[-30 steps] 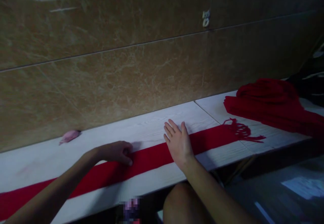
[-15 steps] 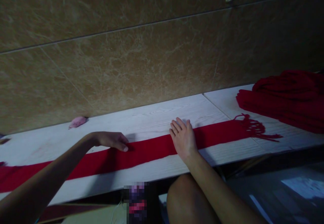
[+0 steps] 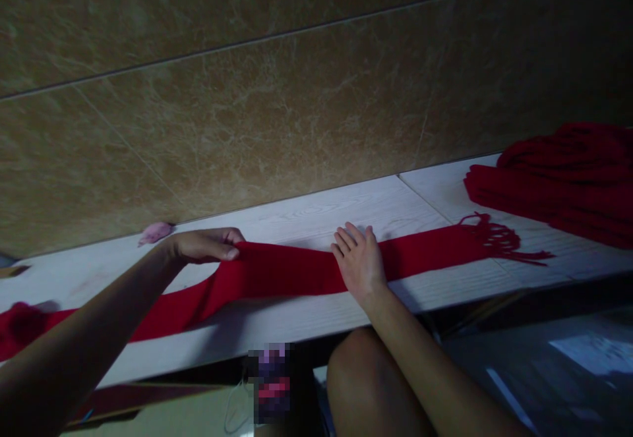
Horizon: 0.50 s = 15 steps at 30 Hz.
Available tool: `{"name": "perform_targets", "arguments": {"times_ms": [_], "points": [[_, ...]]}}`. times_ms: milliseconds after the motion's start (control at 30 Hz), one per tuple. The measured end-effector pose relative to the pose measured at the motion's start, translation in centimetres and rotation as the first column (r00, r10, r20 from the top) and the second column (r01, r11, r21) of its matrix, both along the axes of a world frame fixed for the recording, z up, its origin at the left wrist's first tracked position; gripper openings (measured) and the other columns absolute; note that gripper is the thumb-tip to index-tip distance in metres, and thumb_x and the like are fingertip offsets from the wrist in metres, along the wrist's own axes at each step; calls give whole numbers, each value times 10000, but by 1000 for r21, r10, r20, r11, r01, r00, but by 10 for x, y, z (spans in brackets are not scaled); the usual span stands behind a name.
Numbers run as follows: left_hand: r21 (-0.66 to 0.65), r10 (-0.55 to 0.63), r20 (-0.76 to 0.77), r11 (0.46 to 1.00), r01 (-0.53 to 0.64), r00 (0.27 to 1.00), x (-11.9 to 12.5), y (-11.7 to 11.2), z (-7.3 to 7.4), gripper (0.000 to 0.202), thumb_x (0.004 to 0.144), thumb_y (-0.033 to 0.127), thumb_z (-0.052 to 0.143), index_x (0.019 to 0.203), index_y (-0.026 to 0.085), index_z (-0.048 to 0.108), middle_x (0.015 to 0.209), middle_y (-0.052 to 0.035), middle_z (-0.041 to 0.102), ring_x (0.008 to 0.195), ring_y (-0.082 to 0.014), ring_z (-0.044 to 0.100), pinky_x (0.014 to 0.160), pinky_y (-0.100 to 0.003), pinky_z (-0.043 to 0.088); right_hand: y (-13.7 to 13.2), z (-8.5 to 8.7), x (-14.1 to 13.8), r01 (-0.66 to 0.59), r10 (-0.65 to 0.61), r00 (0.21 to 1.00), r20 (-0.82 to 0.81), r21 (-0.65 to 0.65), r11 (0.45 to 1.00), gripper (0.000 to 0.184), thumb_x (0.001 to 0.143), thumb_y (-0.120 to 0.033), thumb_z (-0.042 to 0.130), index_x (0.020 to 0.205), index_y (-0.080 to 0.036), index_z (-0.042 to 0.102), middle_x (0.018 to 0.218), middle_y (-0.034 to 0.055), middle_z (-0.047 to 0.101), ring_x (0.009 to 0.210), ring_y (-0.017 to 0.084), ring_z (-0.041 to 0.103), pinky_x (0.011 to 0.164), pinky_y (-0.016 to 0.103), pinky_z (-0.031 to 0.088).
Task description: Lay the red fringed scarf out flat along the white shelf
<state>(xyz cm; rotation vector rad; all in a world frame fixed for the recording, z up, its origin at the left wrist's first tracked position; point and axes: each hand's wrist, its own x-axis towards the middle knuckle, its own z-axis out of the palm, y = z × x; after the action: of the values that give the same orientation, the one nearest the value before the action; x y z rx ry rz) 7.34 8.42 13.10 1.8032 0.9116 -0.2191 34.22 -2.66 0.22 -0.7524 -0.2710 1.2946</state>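
A long red scarf (image 3: pixel 291 269) lies stretched along a white wooden shelf (image 3: pixel 306 216), its fringed end (image 3: pixel 499 242) toward the right. My left hand (image 3: pixel 208 244) pinches the scarf's far edge and holds that part lifted off the shelf. My right hand (image 3: pixel 359 262) lies flat, fingers spread, pressing the scarf down near its middle. The scarf's left part (image 3: pixel 22 321) runs off toward the left edge, bunched there.
A pile of folded red scarves (image 3: pixel 564 180) sits on the shelf at the right. A small pink scrap (image 3: pixel 156 231) lies against the brown marble wall (image 3: pixel 297 94). My knee (image 3: pixel 366 378) shows below the shelf edge, with floor to the right.
My left hand has closed on the scarf and raised it toward the wall, lifting that stretch off the shelf. My right hand has stayed flat on the scarf.
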Motion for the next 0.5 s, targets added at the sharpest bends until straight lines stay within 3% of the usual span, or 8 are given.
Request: {"name": "perform_targets", "arguments": {"times_ms": [167, 267, 400, 500], "points": [[-41, -99, 75, 994, 103, 992, 0, -7, 25, 658, 555, 777, 830, 558, 158, 607, 480, 48, 501, 510, -71, 374, 503, -187, 317, -1, 6, -2, 54, -58, 994, -91, -48, 997, 639, 1039, -596, 238, 1497, -207, 455, 1567, 149, 503, 1473, 202, 451, 1204, 431, 379], [-60, -74, 46, 995, 76, 996, -8, -13, 35, 599, 540, 734, 871, 561, 182, 642, 478, 34, 532, 468, -79, 377, 455, -196, 323, -1, 4, -2, 60, -64, 994, -84, -42, 997, 628, 1037, -596, 250, 1458, -197, 490, 1550, 164, 520, 1457, 212, 475, 1184, 422, 408], [12, -71, 105, 997, 70, 992, -20, -13, 39, 646, 533, 772, 845, 450, 197, 561, 413, 15, 484, 421, -89, 380, 446, -228, 365, 3, -4, 2, 31, -31, 998, 57, 0, 1000, 699, 1007, -649, 189, 1493, -223, 455, 1580, 162, 487, 1458, 223, 476, 1172, 453, 424], [162, -26, 137, 987, 4, 990, -25, -7, 39, 699, 465, 844, 802, 403, 205, 527, 383, -12, 476, 408, -114, 419, 459, -267, 424, 6, -12, 3, -24, 21, 979, 204, 11, 1000, 794, 982, -667, 89, 1576, -200, 336, 1629, 174, 418, 1477, 214, 449, 1177, 454, 417]]}}
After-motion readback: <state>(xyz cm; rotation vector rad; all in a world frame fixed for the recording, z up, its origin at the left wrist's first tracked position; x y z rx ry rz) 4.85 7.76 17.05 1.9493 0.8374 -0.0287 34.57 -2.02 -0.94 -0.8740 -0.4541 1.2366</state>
